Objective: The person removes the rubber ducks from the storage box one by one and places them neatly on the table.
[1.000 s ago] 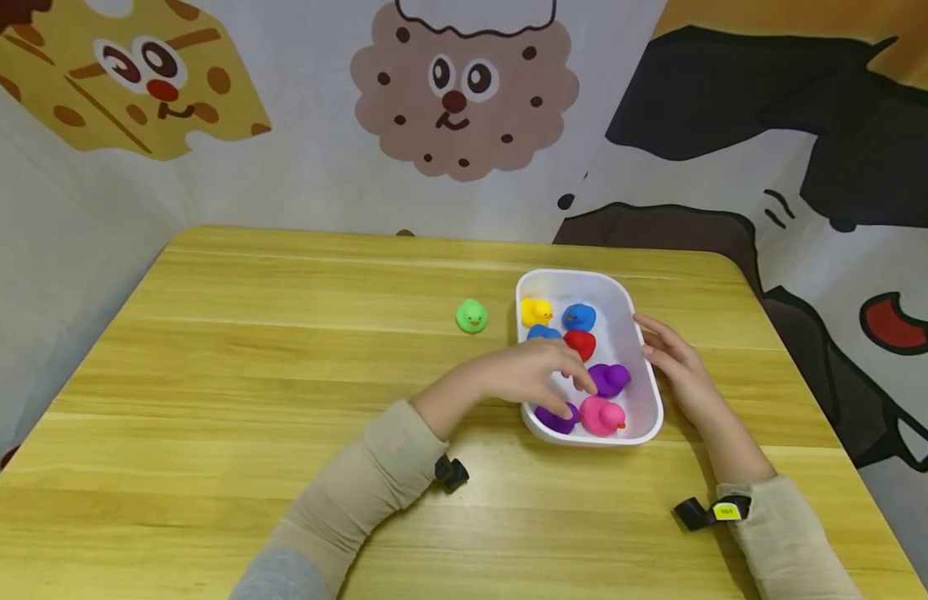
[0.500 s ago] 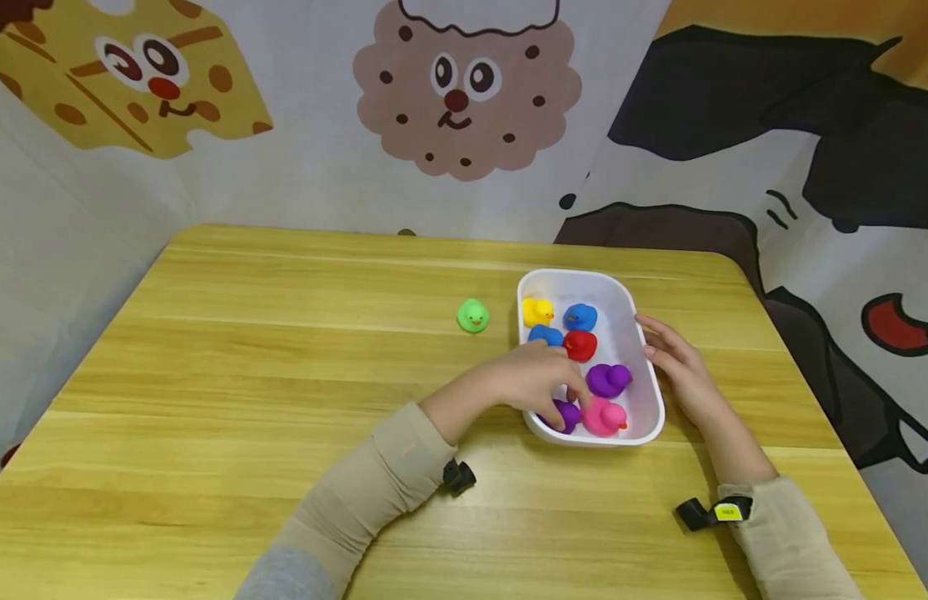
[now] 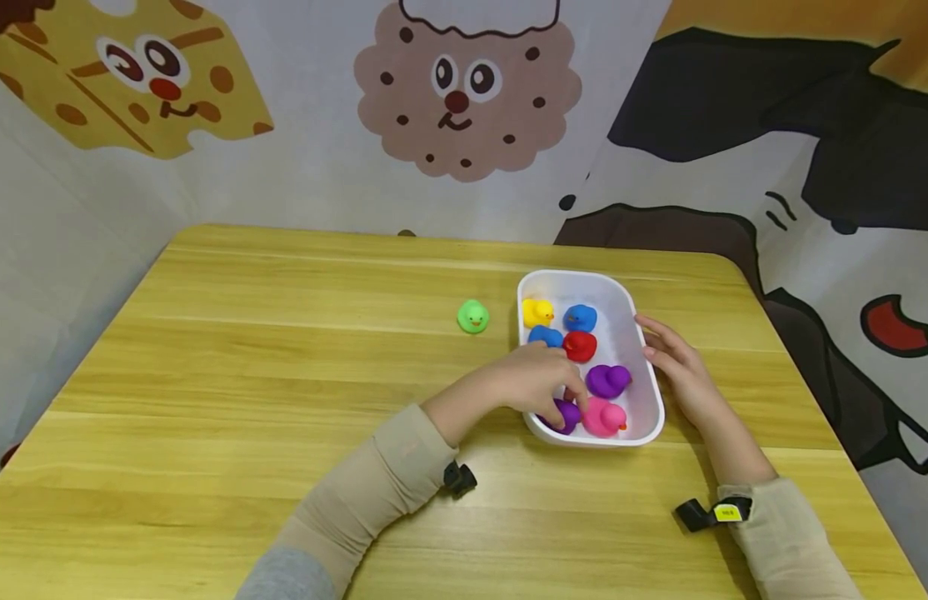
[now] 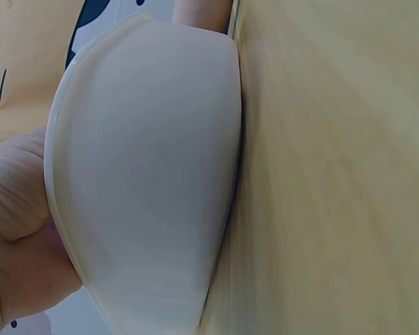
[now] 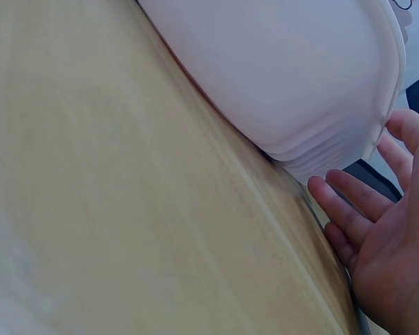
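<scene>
A white plastic bin [image 3: 574,282] holds several toy ducks. My left hand [image 3: 530,379] reaches over its left wall and pinches a purple duck [image 3: 567,417] between thumb and fingers in the near left corner. Right beside that duck sits a pink duck [image 3: 603,417], with another purple duck [image 3: 608,381] behind it. My right hand [image 3: 677,358] touches the bin's right side with its fingers extended. In the left wrist view the bin's wall [image 4: 146,160] hides my left fingertips and the duck. The right wrist view shows my right hand [image 5: 394,230] at the rim.
Farther back in the bin lie a red duck [image 3: 580,346], two blue ducks [image 3: 580,317] and a yellow duck [image 3: 537,312]. A green duck [image 3: 473,317] stands on the wooden table [image 3: 284,350], left of the bin. A cartoon-printed cloth [image 3: 284,192] hangs behind the table.
My left hand has lowered from above the near purple duck, and its fingers have closed on it. My right hand has stayed at the bin's side.
</scene>
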`<state>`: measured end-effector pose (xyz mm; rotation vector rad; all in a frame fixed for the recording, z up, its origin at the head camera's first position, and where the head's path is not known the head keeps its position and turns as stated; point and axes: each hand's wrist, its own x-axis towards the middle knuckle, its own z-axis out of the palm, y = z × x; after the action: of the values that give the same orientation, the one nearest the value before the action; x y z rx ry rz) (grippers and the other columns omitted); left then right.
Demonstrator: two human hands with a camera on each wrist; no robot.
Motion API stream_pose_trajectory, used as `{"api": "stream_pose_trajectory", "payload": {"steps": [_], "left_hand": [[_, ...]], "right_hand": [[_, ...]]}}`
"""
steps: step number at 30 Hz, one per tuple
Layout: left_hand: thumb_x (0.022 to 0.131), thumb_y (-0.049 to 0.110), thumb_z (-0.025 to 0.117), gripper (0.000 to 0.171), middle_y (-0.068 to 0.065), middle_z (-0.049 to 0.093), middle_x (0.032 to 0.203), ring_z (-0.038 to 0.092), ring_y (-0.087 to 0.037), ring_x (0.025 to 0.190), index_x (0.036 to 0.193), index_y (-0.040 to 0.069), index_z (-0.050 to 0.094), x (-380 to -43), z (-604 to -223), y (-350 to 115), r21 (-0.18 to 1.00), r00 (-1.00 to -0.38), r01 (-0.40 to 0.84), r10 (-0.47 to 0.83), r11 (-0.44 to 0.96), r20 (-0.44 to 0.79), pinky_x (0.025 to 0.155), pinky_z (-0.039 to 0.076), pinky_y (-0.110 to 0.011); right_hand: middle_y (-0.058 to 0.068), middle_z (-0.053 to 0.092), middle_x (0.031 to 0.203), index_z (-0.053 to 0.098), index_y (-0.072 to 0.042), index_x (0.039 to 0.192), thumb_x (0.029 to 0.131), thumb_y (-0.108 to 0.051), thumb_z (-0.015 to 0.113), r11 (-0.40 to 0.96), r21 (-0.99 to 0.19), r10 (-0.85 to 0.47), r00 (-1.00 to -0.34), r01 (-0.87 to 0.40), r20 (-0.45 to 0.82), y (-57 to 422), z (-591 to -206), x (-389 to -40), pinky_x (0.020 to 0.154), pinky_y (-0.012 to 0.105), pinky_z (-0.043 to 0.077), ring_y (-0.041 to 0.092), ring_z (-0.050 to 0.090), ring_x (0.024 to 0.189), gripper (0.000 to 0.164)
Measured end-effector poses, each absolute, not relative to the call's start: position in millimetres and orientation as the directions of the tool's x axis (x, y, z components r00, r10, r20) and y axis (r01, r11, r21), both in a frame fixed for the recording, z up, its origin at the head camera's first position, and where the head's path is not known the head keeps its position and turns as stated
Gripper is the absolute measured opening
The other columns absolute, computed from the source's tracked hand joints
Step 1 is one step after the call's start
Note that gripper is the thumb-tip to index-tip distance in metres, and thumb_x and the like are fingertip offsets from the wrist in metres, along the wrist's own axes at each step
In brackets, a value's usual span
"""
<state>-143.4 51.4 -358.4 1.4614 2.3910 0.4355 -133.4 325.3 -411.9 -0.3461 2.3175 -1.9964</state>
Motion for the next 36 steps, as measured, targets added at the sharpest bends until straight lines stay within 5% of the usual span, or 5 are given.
{"api": "stream_pose_trajectory", "payload": {"steps": [9, 23, 36], "left_hand": [[0.079, 0.028, 0.079, 0.026, 0.02, 0.061, 0.091, 0.051, -0.002, 0.092, 0.106, 0.029, 0.075, -147.4, -359.6, 50.4, 0.435, -0.404, 0.815, 0.913, 0.383, -0.047, 0.078, 0.036, -0.02], [0.08, 0.011, 0.075, 0.028, 0.005, 0.064, 0.098, 0.053, -0.008, 0.097, 0.108, 0.01, 0.073, -153.5, -357.3, 44.1, 0.583, -0.335, 0.781, 0.938, 0.224, 0.089, 0.088, 0.035, -0.014], [0.081, 0.011, 0.073, 0.031, 0.003, 0.059, 0.1, 0.048, -0.012, 0.099, 0.112, 0.009, 0.071, -152.2, -340.1, 32.4, 0.612, -0.381, 0.761, 0.912, 0.217, 0.15, 0.087, 0.035, -0.018]], "right_hand": [[-0.007, 0.055, 0.123, 0.043, -0.012, 0.145, 0.1, -0.01, 0.048, 0.149, -0.979, -0.208, -0.973, -0.137, 0.104, 326.2, -412.4, -133.1, 0.087, 0.018, 0.045, 0.006, 0.056, 0.11, 0.045], [-0.004, 0.054, 0.128, 0.043, -0.013, 0.145, 0.1, -0.015, 0.049, 0.219, -0.965, -0.197, -0.976, -0.14, 0.097, 326.8, -412.2, -134.2, 0.089, 0.017, 0.042, 0.005, 0.054, 0.112, 0.045], [-0.002, 0.053, 0.129, 0.042, -0.014, 0.145, 0.1, -0.017, 0.05, 0.216, -0.968, -0.199, -0.976, -0.129, 0.086, 327.3, -413.2, -134.7, 0.088, 0.018, 0.044, 0.005, 0.054, 0.111, 0.046]]}}
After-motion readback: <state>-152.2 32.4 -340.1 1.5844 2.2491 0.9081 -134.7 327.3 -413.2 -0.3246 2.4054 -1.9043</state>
